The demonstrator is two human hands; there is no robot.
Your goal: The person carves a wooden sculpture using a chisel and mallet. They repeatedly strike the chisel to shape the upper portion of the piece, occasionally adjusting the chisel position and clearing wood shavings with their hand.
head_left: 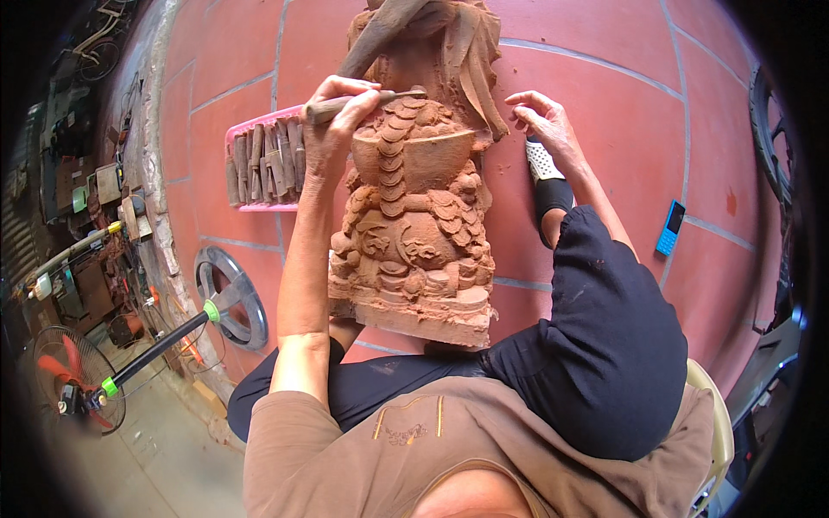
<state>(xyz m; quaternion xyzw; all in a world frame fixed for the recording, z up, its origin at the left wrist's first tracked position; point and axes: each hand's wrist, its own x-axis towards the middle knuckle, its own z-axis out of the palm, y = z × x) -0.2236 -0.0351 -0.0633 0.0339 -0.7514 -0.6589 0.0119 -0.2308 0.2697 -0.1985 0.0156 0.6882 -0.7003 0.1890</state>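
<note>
A large reddish-brown wood carving (410, 237) lies lengthwise in front of me, with coin strings, a bowl shape and draped folds cut into it. My left hand (341, 116) is closed around a carving chisel (326, 110) with a wooden handle. The chisel's thin metal shank points right, and its tip is at the heaped top of the carved bowl. Off the carving's right side, my right hand (548, 125) hangs in the air with its fingers loosely bent and apart, nothing in it.
Left of the carving, a pink tray (300, 110) holds several wooden-handled tools (266, 160). A fan (73, 380) on a pole with a round grey base (231, 298) stands at lower left. On the red tiled floor (622, 129) lies a blue phone (670, 227). My shod foot (542, 162) is below my right hand.
</note>
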